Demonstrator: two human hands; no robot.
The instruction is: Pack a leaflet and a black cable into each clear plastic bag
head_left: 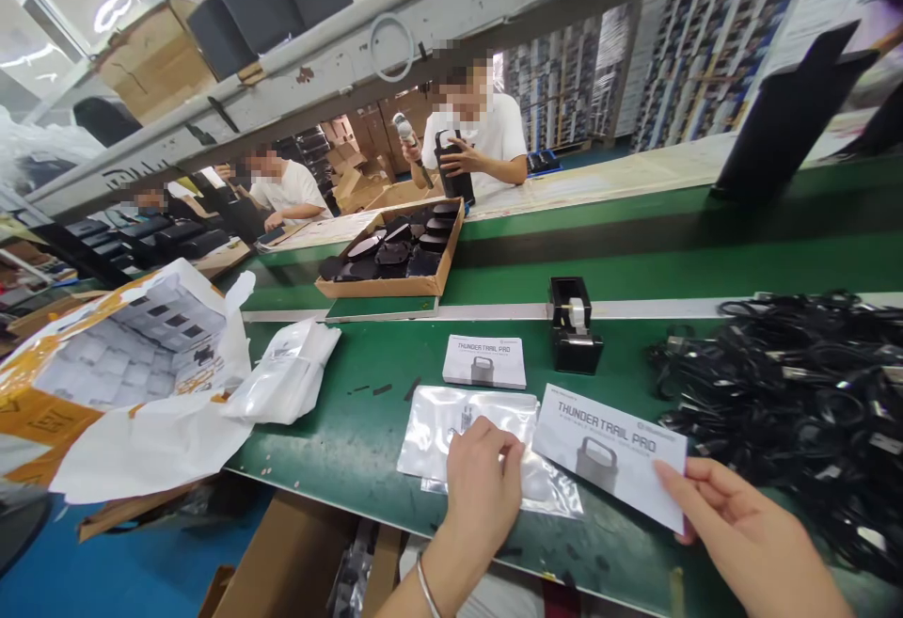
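Observation:
My left hand (482, 484) pinches the edge of a clear plastic bag (451, 422) lying flat on the green table (353, 449). My right hand (726, 529) grips the lower right corner of a white "Thunder Trail Pro" leaflet (608, 453), its other end lying over the bag. A stack of the same leaflets (484, 361) lies just behind the bag.
A black tape dispenser (574, 324) stands behind the leaflets. A big heap of black cables (790, 392) lies at the right. An open carton of white boxes (134, 345) and loose bags (282, 373) sit at the left. A cardboard tray of black parts (395, 256) rests on the belt; other people work across it.

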